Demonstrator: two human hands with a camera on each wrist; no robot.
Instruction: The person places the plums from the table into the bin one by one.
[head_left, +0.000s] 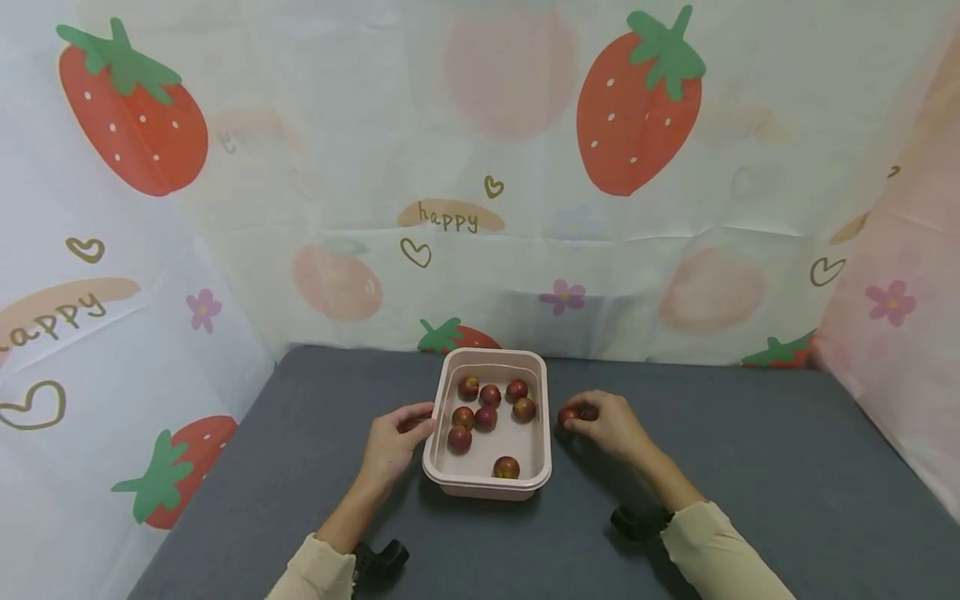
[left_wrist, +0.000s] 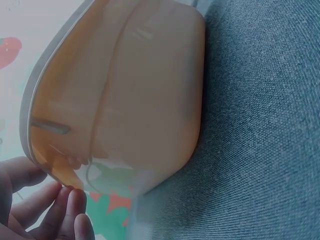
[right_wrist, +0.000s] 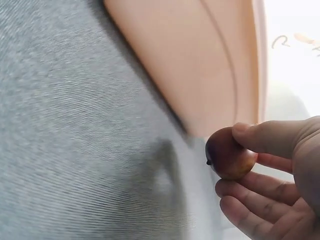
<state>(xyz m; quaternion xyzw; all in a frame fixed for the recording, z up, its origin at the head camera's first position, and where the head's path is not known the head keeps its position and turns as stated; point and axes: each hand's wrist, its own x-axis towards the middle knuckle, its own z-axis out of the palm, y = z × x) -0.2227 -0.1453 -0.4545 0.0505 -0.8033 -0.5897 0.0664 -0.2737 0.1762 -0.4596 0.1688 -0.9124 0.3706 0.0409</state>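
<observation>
A pale pink plastic container (head_left: pixel 489 493) stands on the table with several small dark red plums (head_left: pixel 460 439) inside. On its left side my left hand (head_left: pixel 392 442) grips the rim, fingertips (left_wrist: pixel 75 200) at the rim's corner in the left wrist view. Just off the container's right wall, my right hand (head_left: pixel 609 423) pinches one plum (right_wrist: pixel 231 154) between thumb and fingers. That plum is held above the table, partly hidden by the fingers in the head view. Most plums in the container lie toward its far half; one lies alone near the front wall.
Dark grey cloth (head_left: pixel 300 467) covers the table. Behind and at both sides hang pale curtains (head_left: pixel 525 275) printed with strawberries, hearts and flowers. Black wrist mounts (head_left: pixel 637 523) sit below both hands, by the cream sleeves (head_left: pixel 720 554).
</observation>
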